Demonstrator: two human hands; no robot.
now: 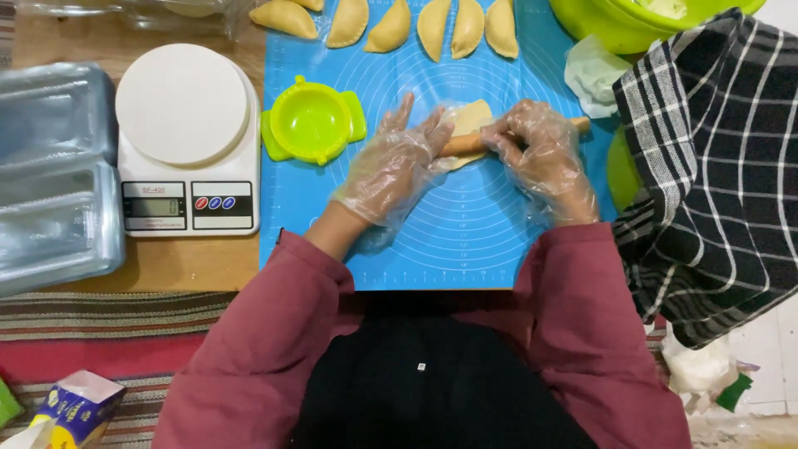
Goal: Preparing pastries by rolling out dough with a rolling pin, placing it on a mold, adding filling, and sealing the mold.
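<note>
While clear plastic trays (54, 175) sit stacked at the left edge of the frame, a white kitchen scale (187, 137) stands just beside them with nothing on its round platform. Right of it, on the blue silicone mat (465, 233), a green dumpling press (312, 122) lies open and unfilled. Along the top of the frame six folded pastries (391, 23) lie in a row, already shaped. At the middle, the gloved left hand (395, 166) presses flat, fingers spread, on a wooden rolling pin (465, 143), and the gloved right hand (540, 154) curls over the pin's other end. Beneath the pin lies one small dough piece (470, 118), only partly flattened, so rolling seems midway. A green bowl (632, 21) and a checked cloth (715, 166) fill the right of the frame.
</note>
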